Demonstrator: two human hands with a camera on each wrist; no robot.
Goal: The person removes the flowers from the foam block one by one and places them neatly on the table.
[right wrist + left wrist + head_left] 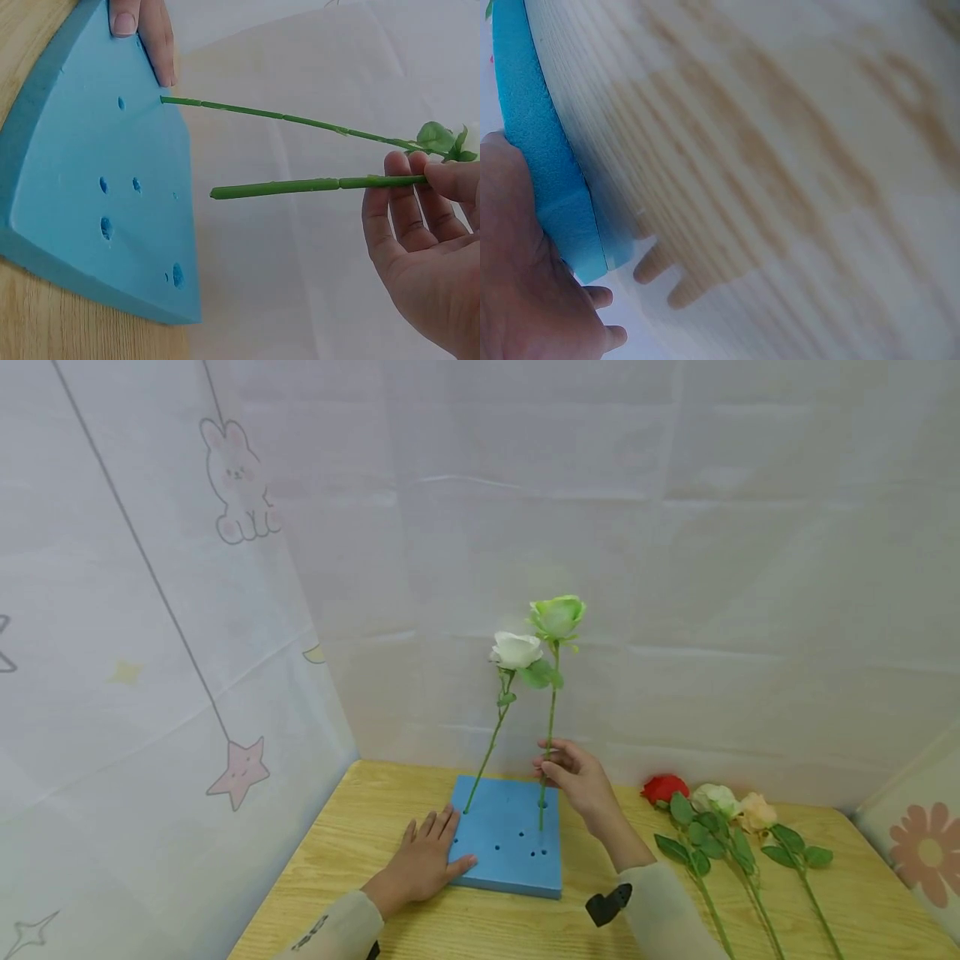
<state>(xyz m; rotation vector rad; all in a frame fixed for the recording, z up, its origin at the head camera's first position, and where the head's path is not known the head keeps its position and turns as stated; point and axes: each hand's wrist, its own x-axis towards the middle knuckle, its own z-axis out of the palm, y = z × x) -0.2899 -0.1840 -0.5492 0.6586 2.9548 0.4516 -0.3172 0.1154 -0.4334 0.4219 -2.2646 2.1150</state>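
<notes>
A blue foam block [510,870] with several holes lies on the table. My left hand [423,864] rests on its left edge, fingers stretched out; in the left wrist view the hand [510,255] lies against the block's side [544,142]. My right hand [581,777] pinches the stem of a green-tinged rose [557,617] between thumb and fingers. The right wrist view shows that stem's cut end [225,193] apart from the foam, above the holes. A white rose [516,650] stands in a hole near the left hand's fingertips, its stem [281,116] leaning right.
On the right of the wooden table [615,935] lie a red rose [664,788], a cream rose [714,799] and a peach rose [757,812], with leafy stems toward the front. Pale printed cloth [450,527] hangs behind and at the sides.
</notes>
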